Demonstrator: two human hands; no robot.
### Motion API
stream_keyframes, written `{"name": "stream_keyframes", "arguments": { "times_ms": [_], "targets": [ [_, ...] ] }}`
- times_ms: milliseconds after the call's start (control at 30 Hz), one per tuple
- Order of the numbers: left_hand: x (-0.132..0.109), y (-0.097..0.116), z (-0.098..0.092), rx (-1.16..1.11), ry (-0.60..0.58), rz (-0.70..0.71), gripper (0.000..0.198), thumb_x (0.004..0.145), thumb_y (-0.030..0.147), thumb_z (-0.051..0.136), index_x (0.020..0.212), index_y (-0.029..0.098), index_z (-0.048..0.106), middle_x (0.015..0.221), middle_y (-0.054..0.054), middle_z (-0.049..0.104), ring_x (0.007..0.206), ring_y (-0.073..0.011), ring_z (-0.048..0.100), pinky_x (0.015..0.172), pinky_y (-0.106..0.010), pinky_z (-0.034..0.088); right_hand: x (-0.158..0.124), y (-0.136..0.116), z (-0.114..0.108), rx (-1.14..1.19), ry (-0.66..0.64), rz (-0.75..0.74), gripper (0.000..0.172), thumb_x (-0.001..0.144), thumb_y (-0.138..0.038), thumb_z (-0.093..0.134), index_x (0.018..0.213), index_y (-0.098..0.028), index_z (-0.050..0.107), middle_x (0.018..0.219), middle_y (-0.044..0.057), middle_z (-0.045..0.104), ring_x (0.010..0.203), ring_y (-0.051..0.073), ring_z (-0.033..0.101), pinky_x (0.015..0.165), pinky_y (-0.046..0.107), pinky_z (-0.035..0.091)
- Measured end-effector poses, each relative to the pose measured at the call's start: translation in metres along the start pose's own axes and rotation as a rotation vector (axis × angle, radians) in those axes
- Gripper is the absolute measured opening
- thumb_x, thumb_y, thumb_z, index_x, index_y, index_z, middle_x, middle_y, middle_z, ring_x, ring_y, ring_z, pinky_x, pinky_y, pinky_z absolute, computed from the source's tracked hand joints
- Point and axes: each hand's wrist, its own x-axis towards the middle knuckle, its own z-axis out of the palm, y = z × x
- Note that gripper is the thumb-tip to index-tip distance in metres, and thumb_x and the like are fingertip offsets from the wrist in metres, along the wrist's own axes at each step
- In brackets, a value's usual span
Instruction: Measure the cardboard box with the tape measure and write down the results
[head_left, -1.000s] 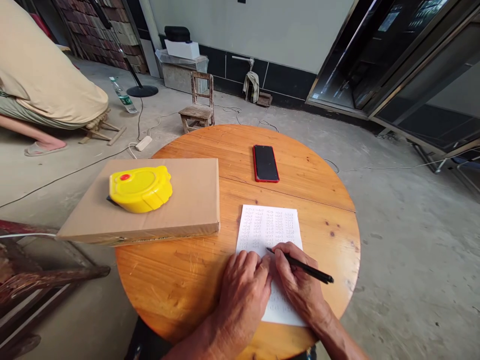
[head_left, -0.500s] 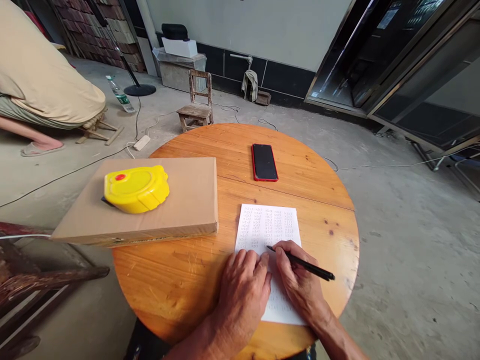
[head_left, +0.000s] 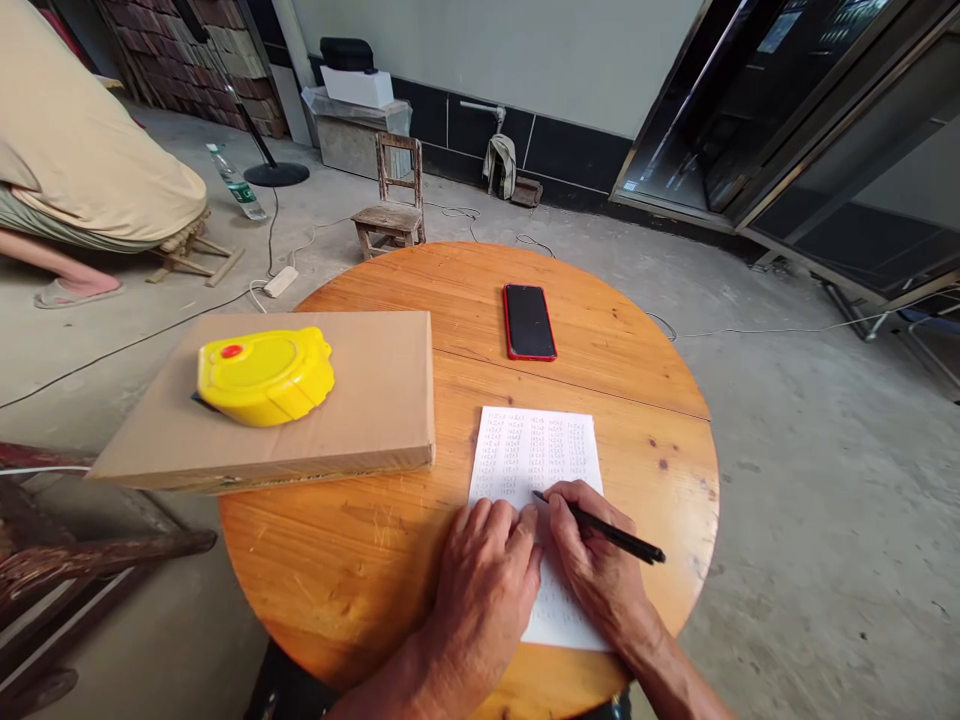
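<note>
Black pen (head_left: 621, 540) pinched in right hand (head_left: 600, 565), tip at paper (head_left: 536, 455); left hand (head_left: 491, 570) loosely open on it. Top rows written; hands hide middle, remainder unclear.

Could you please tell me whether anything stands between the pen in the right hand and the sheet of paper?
Nothing visible does: the right hand holds the black pen with its tip at the paper. The left hand lies partly over the sheet, close beside the tip but not between them.
</note>
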Motion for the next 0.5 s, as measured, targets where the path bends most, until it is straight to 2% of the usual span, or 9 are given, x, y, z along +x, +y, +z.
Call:
{"name": "stream_keyframes", "arguments": {
  "times_ms": [500],
  "targets": [
    [0.0002, -0.0007, -0.0003, 0.001, -0.005, -0.001, 0.030, 0.089, 0.012, 0.059, 0.117, 0.019, 0.063, 0.089, -0.005, 0.060, 0.082, -0.0252, 0.055, 0.074, -0.042, 0.049, 0.0008, 0.0003, -0.0012, 0.021, 0.008, -0.005, 0.019, 0.094, -0.023, 0.052, 0.081, -0.018, 0.064, 0.068, -0.001, 0.062, 0.058, 0.012, 0.054, 0.056, 0.023, 0.045]
  ]
}}
